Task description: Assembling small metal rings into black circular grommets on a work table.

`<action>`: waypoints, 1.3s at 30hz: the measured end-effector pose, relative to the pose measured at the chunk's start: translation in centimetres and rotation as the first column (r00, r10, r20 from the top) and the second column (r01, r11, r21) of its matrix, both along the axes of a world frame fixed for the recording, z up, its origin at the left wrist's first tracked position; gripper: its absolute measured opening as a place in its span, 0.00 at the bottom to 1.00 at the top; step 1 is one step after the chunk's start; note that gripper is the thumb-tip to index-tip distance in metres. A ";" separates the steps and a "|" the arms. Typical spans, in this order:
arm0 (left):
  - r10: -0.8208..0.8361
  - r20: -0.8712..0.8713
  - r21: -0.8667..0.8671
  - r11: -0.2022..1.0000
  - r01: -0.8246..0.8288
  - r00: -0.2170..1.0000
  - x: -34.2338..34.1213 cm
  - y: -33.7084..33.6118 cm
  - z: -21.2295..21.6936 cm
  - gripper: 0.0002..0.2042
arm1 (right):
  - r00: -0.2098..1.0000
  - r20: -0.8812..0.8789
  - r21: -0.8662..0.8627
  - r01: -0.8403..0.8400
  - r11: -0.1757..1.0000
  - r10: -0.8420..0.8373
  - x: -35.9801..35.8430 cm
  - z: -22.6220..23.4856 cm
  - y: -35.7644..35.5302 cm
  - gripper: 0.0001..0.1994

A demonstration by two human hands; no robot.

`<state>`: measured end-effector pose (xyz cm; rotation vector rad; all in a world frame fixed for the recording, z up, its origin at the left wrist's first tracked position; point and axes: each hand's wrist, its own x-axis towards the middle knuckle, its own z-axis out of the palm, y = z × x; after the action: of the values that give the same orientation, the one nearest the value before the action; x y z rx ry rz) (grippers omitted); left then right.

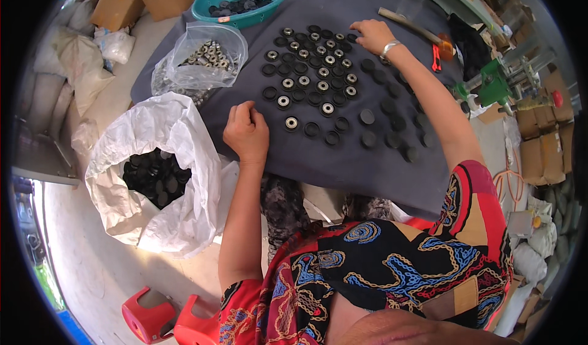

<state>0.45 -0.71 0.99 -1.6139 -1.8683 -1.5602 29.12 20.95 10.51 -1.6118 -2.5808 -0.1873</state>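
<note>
Black round caps (311, 129) lie spread over the dark grey cloth (275, 161) on the table. Many of them hold a metal ring bearing (291, 123) in the middle; others are bare. My left hand (246, 132) is closed at the near left of the caps, just above the cloth, and what its curled fingers hold is hidden. My right hand (373, 37), with a silver bracelet at the wrist, reaches to the far right edge of the group. Its index finger and thumb are apart beside a black cap (351, 38). Plain black discs (367, 117) lie under and beside my right forearm.
A clear bag of bearings (211, 57) sits on the table's left, near a teal basin (269, 13) of black pieces. Beside the table stands a white sack (202, 136) of black caps. A mallet (416, 29), red-handled tool (436, 58) and green press (493, 81) are at right.
</note>
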 end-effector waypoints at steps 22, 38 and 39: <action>-0.030 0.047 0.012 0.999 0.030 0.998 -0.1 0.2 -0.2 0.06 | 0.974 0.221 -0.008 0.041 0.999 -0.039 -1.2 -1.1 3.3 0.14; -0.029 0.040 0.011 1.000 0.029 0.999 -0.1 0.0 0.0 0.07 | 0.997 0.077 -0.123 -0.014 0.992 0.024 -3.2 -1.1 3.1 0.17; -0.031 0.038 0.010 0.999 0.031 0.999 0.0 0.0 0.0 0.07 | 0.997 0.075 -0.123 -0.012 0.992 0.022 -3.1 -1.2 3.4 0.17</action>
<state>0.42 -0.72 1.00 -1.6274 -1.8610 -1.6212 26.03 24.32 9.33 -1.6526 -2.7123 -0.0926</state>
